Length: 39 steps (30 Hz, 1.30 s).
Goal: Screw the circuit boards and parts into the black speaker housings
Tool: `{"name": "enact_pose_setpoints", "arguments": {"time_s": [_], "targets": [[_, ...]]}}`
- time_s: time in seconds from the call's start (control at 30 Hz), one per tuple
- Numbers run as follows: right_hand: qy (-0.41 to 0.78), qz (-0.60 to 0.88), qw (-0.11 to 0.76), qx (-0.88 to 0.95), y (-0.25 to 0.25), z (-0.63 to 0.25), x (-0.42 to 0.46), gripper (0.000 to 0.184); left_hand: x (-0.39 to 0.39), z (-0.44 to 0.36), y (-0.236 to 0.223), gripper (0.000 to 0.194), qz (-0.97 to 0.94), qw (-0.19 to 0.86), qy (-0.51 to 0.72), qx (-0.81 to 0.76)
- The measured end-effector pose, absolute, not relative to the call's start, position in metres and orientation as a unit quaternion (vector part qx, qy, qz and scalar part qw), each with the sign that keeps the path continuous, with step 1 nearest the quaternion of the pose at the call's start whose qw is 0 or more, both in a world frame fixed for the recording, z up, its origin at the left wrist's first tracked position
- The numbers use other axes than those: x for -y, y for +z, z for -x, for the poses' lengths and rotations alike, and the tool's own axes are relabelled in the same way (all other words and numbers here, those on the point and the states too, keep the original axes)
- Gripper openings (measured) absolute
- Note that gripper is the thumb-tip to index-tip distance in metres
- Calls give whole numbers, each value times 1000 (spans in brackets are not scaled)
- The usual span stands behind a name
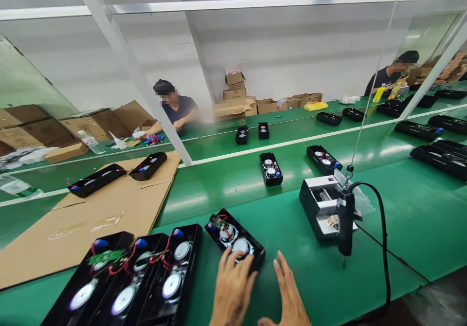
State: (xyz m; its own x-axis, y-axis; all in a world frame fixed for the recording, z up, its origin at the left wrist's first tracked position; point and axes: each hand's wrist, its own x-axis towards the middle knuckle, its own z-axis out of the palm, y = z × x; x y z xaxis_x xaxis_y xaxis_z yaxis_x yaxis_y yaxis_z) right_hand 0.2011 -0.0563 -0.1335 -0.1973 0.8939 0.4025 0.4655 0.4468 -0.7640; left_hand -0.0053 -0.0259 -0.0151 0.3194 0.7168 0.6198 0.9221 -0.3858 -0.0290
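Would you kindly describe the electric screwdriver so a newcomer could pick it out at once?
On the green workbench, look right of the person's right hand. The black electric screwdriver hangs on a thin line, tip down, beside an open black box.

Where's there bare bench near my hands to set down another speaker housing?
Bare green bench mat lies between your right hand and the hanging electric screwdriver, running up to the open black box. It's crowded left of your left hand, where speaker housings sit side by side against the cardboard sheet.
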Motion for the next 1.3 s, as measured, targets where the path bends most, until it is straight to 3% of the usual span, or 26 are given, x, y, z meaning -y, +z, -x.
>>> {"name": "enact_pose_setpoints", "arguments": {"time_s": [0.13,0.2,0.3,0.4,0.47,0.6,0.7,0.8,0.87,1.0,1.13,1.3], "targets": [[186,489,452,723,-127,-210,45,100,36,-76,-16,37,794,78,-332,503],[222,488,436,723,-109,-238,26,104,41,-84,-7,34,789,44,-382,478],[321,460,338,756,-68,-295,-15,114,46,-59,6,24,761,38,-446,469],[372,457,257,766,-26,-338,-47,109,48,-17,10,20,755,56,-448,475],[346,456,273,773,-7,-342,-52,90,50,6,6,18,761,77,-434,475],[204,379,400,809,2,-291,-36,37,54,25,-7,17,760,89,-421,487],[167,344,423,821,-7,-236,-33,29,46,19,-14,17,776,87,-392,487],[237,388,412,789,-13,-204,-51,14,24,9,-19,22,800,98,-340,485],[272,424,416,757,-13,-203,-70,16,8,4,-23,23,819,95,-303,478],[325,432,408,735,1,-236,-94,20,-2,-4,-29,7,848,77,-265,452],[385,344,346,783,17,-280,-75,12,26,-12,-32,14,841,58,-285,457],[257,241,279,893,11,-291,-32,26,61,-15,-32,11,825,33,-302,477]]}}
